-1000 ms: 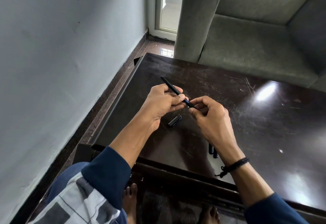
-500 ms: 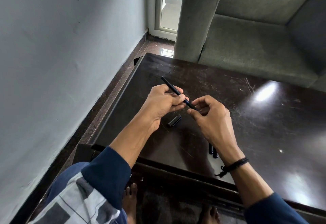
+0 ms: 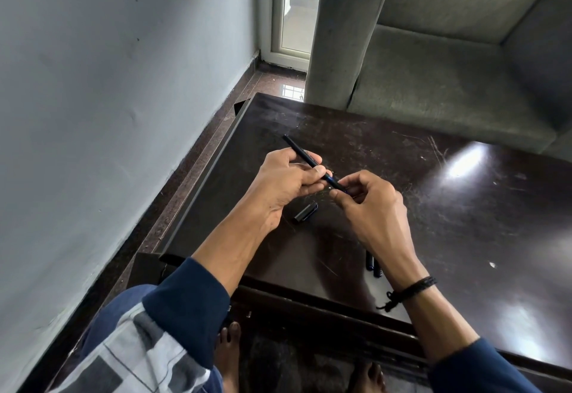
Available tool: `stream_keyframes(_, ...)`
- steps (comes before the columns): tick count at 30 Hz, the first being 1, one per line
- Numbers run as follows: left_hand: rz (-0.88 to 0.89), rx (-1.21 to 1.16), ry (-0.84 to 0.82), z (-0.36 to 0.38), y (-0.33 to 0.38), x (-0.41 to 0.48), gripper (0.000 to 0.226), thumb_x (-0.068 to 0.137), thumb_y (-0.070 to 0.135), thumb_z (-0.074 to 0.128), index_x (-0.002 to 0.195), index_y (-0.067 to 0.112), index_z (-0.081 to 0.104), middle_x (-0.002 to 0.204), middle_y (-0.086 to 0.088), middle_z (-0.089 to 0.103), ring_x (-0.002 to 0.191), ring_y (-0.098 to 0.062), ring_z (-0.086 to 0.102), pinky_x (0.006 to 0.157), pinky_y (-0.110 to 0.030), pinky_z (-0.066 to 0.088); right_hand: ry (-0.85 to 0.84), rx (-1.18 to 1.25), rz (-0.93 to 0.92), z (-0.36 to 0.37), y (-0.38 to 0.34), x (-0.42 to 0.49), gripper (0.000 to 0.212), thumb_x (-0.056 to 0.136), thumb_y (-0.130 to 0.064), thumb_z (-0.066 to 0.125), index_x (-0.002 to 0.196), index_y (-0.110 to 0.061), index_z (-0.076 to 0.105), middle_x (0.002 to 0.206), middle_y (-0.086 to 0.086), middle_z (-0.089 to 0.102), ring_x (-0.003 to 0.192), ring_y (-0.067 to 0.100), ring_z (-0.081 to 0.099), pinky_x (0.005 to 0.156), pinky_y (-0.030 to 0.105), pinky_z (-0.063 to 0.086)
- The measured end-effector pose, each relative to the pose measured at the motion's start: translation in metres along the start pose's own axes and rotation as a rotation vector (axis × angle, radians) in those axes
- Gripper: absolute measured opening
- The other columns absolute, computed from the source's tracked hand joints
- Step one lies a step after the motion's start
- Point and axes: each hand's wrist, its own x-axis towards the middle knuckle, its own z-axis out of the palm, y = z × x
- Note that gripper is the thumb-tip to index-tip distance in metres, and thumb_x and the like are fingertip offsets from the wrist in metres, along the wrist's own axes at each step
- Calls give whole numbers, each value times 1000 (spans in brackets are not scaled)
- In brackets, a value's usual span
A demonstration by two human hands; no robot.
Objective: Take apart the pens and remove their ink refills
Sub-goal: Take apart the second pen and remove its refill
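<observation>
A thin black pen [image 3: 301, 153] slants above the dark table [image 3: 464, 222], its far end up and to the left. My left hand [image 3: 284, 182] grips its barrel, thumb on top. My right hand [image 3: 371, 203] pinches the pen's near tip end between thumb and fingers. A black pen cap [image 3: 306, 212] lies on the table just below both hands. Two more dark pens [image 3: 373, 264] lie side by side behind my right wrist, mostly hidden.
A grey sofa [image 3: 433, 67] stands against the table's far edge. A pale wall [image 3: 108, 98] runs along the left, with a strip of brown floor [image 3: 192, 182] between it and the table. My bare feet [image 3: 230, 349] show under the table's near edge.
Both hands keep their hold on the pen. My right fingers have shifted slightly at the tip end. The cap and the other pens have not moved.
</observation>
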Motion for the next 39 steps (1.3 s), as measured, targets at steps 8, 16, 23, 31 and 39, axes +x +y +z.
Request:
stream_keyframes(8, 1, -2, 11, -1, 1, 0, 16, 92, -5, 66, 106, 1, 66, 98, -20, 75, 78, -19, 75, 76, -27, 62, -40, 27, -7, 1, -1, -2, 8, 95, -36, 70, 100, -30, 73, 81, -12, 73, 77, 7, 68, 76, 34, 56)
stream_keyframes(16, -5, 3, -1, 0, 0, -1, 17, 91, -5, 67, 108, 0, 66, 98, -19, 75, 80, -19, 75, 78, -29, 62, -14, 16, -4, 1, 0, -1, 5, 92, -32, 73, 92, -29, 69, 78, -13, 68, 73, 7, 64, 67, 31, 51)
stream_keyframes(23, -2, 0, 3, 0, 1, -1, 17, 92, -5, 65, 109, 0, 66, 96, -18, 75, 80, -19, 75, 80, -31, 63, -35, 16, -18, 2, -1, -1, 5, 96, -34, 68, 96, -30, 70, 77, -10, 71, 72, 10, 67, 67, 29, 51)
stream_keyframes(31, -5, 8, -7, 0, 1, -2, 15, 92, -5, 66, 105, 3, 66, 99, -19, 75, 80, -19, 75, 78, -29, 62, -36, -4, -5, 1, 0, -2, 6, 94, -34, 70, 93, -29, 69, 78, -11, 70, 73, 7, 65, 67, 31, 50)
stream_keyframes(39, -1, -2, -8, 1, 2, -2, 16, 92, -6, 65, 107, 1, 65, 100, -20, 75, 79, -19, 74, 78, -28, 63, -32, 11, -28, 1, -1, -3, 17, 88, -38, 77, 101, -34, 67, 83, -14, 67, 78, 4, 63, 70, 31, 52)
